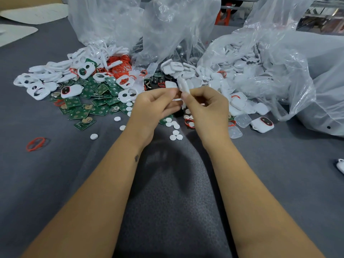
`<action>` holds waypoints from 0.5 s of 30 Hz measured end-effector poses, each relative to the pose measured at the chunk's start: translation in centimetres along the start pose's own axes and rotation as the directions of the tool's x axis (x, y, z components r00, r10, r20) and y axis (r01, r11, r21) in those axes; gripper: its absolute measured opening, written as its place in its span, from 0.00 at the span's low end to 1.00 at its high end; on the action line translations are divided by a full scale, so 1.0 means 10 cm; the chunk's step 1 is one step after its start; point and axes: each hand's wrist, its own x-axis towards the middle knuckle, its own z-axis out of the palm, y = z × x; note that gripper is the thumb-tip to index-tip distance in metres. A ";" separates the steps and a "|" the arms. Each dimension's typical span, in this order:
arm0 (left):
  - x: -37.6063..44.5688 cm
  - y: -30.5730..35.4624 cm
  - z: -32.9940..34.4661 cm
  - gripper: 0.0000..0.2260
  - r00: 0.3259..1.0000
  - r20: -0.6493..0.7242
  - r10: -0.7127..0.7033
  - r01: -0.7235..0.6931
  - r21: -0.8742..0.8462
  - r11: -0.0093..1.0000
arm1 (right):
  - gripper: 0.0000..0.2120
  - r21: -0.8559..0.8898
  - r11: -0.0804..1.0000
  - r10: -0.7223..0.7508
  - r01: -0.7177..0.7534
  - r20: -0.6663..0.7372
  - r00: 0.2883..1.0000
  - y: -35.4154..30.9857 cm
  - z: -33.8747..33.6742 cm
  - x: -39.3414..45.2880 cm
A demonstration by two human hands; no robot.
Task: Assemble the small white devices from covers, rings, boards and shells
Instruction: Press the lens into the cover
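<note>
My left hand and my right hand meet above the middle of the grey table, and both pinch a small white shell part that sticks up between the fingertips. What lies under the fingers is hidden. Behind them spread piles of parts: white covers at the left, green boards, red rings, white shells at the right and small white discs near my wrists. One finished white device lies to the right.
Large clear plastic bags stand behind and to the right of the piles. A loose red ring lies at the left. Clear plastic lids sit beside the finished device. Another white piece shows at the right edge.
</note>
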 end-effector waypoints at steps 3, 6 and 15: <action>-0.02 0.02 0.02 0.13 0.996 0.086 -0.021 0.026 -0.054 0.998 | 0.04 -0.195 0.975 -0.106 0.109 0.026 0.994 0.03 0.07 -0.03; -0.01 0.00 -0.01 0.11 0.998 0.054 -0.023 0.023 -0.005 1.000 | 0.08 -0.271 0.951 -0.126 0.149 0.102 0.987 0.04 0.09 -0.05; 0.04 0.00 -0.13 0.06 0.999 -0.006 -0.044 0.043 -0.015 0.999 | 0.19 0.172 0.968 0.128 -0.182 0.285 0.950 -0.15 0.03 -0.07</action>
